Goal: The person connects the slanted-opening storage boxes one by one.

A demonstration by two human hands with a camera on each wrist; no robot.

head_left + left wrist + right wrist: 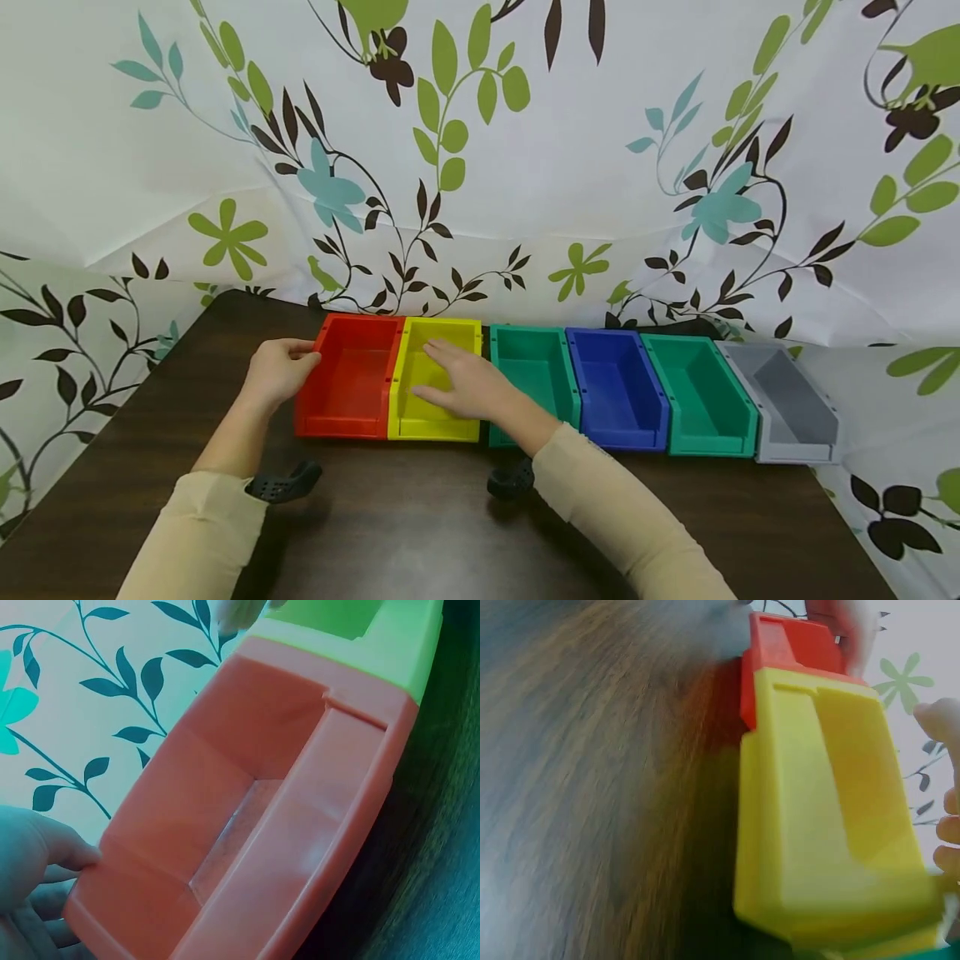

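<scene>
A red storage bin [357,379] stands at the left end of a row of plastic bins. My left hand [276,372] grips its left edge, with the thumb at the rim and the other fingers curled against the outer wall in the left wrist view. Directly right of it, touching, is a yellow storage bin [435,427]. Over the yellow bin hovers my right hand [472,385], its fingers spread and holding nothing. Both bins have low fronts, and nothing shows inside the red one.
Right of the yellow bin, after a narrow gap, come a green bin [525,358], a blue bin [618,392], another green bin [697,392] and a grey bin [787,400]. They stand on a dark wooden table [405,525] before a leaf-patterned curtain [525,208].
</scene>
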